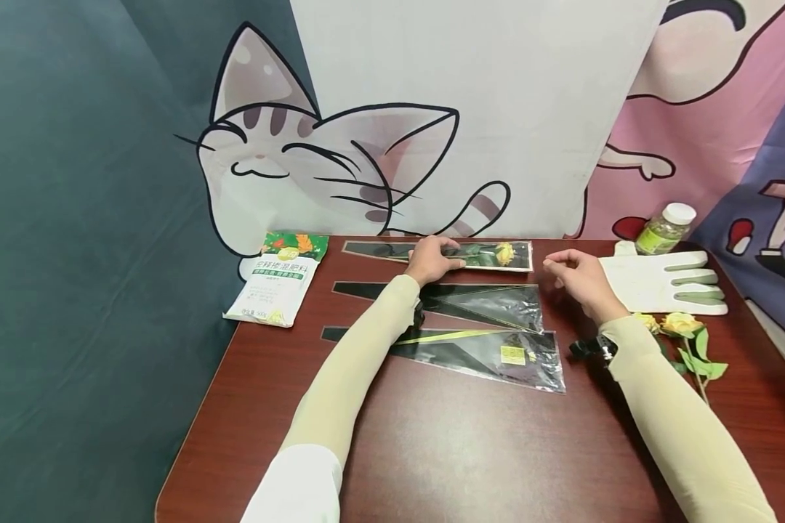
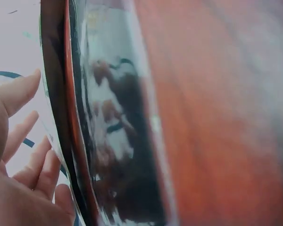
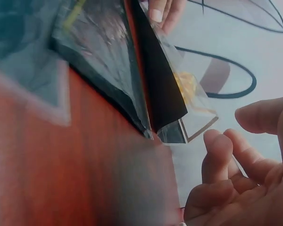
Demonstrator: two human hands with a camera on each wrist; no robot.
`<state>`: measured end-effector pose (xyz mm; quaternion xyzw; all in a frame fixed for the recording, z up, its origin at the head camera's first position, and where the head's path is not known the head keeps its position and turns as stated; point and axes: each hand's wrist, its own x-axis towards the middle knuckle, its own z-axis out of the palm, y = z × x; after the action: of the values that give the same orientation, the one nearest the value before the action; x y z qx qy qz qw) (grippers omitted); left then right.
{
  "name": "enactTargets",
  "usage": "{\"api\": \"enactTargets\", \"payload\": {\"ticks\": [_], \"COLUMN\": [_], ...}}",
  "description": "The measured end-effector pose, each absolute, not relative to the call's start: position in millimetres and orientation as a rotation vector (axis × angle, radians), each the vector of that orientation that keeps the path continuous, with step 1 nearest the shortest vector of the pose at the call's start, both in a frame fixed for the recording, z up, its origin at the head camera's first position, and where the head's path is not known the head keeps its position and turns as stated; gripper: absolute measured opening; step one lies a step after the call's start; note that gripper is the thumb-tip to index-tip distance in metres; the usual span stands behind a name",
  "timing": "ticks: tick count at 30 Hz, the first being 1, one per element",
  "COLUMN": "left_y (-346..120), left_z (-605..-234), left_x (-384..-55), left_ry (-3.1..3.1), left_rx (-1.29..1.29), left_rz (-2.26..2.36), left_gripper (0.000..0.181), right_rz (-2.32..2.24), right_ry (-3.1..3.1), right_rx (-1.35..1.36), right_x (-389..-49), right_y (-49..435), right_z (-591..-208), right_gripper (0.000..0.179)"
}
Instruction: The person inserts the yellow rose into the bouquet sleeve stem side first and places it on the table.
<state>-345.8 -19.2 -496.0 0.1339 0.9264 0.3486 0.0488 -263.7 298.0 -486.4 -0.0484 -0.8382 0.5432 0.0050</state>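
Note:
A yellow rose (image 1: 504, 253) lies in the farthest of three clear-and-black flower sleeves, its bloom toward the right end. Over this far sleeve (image 1: 523, 266), my left hand (image 1: 432, 259) rests with fingers loosely spread, fingertips at the sleeve's edge in the left wrist view. My right hand (image 1: 584, 282) is held off the sleeve's right end, fingers loosely bent and nothing between them. The right wrist view shows the sleeve's black backing (image 3: 158, 70) beside the clear film. Nearer to me lie the middle sleeve (image 1: 484, 298) and the front sleeve (image 1: 458, 352), which bears a yellow label (image 1: 512, 355).
At the left back lies a fertilizer bag (image 1: 278, 283). White gloves (image 1: 647, 280) lie at the right, with a white-capped jar (image 1: 666, 229) behind. Loose yellow roses (image 1: 682, 325) with green leaves lie beside my right forearm. A cartoon-printed cloth (image 1: 510, 87) hangs behind the table.

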Motion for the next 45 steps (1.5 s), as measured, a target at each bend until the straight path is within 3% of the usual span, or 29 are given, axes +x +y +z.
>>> {"api": "enactTargets", "payload": {"ticks": [8, 14, 27, 45], "left_y": [-21, -14, 1, 7], "left_z": [-489, -480, -477, -492], "left_x": [-335, -324, -299, -298], "left_ry": [2.798, 2.710, 2.492, 2.490], "left_rx": [0.537, 0.674, 0.754, 0.750], "left_rz": [1.090, 1.087, 0.912, 0.830], "left_gripper": [0.043, 0.042, 0.040, 0.056], "right_rz": [1.597, 1.510, 1.159, 1.001], "right_ry": [-2.756, -2.818, -2.947, -3.128], "right_rx": [0.063, 0.126, 0.279, 0.423], "right_x": [-239, -225, -224, -234], "right_y": [298, 294, 288, 287], "right_z": [-482, -481, -490, -499], "right_gripper": [0.042, 0.039, 0.044, 0.077]}}
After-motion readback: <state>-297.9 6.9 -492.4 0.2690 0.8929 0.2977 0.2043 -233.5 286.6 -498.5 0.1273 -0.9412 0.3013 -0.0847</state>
